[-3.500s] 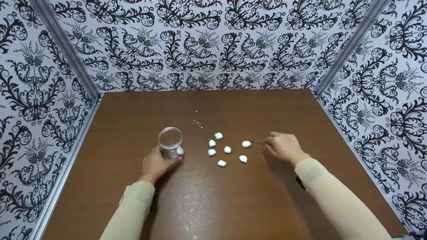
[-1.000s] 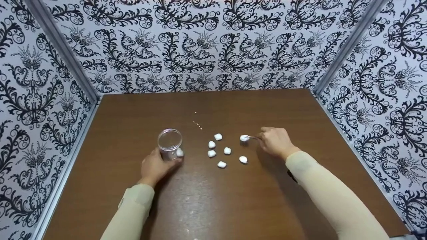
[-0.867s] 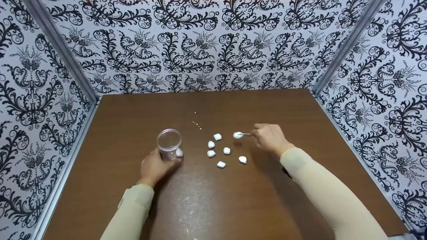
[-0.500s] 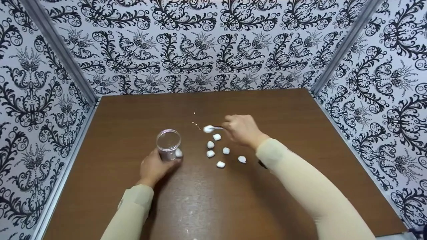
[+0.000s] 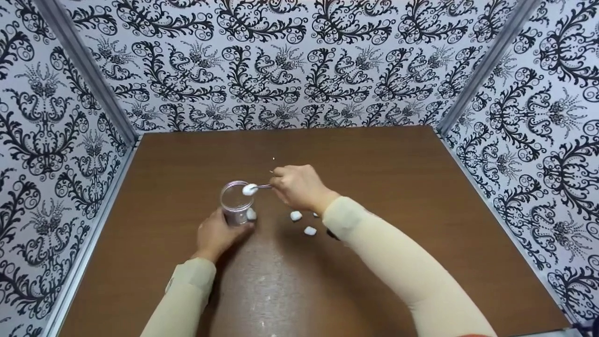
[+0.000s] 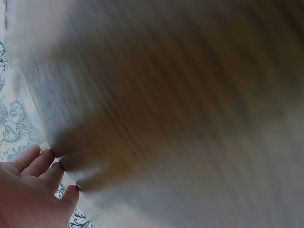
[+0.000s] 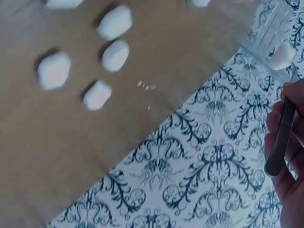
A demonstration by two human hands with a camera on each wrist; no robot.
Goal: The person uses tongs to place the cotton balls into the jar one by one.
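Leftward since half a second ago has gone the right hand (image 5: 299, 187), and with it the slim, silver-grey metal tweezers (image 5: 264, 186) and the soft, rounded white cotton ball (image 5: 250, 189) at their tips. That ball was then off to the right of the clear, cylindrical, see-through jar (image 5: 236, 209); now, in the head view, it overlaps the right part of the jar's round rim. Whether it hangs above the mouth or dips below it, I cannot tell. It looks plump, matt and clean, a little longer than wide, with the tweezer tips pressed into its right side.

Fingers and thumb of the right hand pinch the tweezers, whose rounded metal end shows in the right wrist view. The left hand (image 5: 220, 236) has stayed where it was, curled round the jar's lower wall, and the jar stands upright. A second white cotton ball (image 5: 251, 214) shows at the jar's lower right side, near the left thumb; inside or just outside the wall, I cannot tell.

To the right of the jar, more loose white cotton balls (image 5: 310, 230) lie apart on the brown wood-grain table (image 5: 374, 164), some hidden by the right hand and sleeve in the head view.
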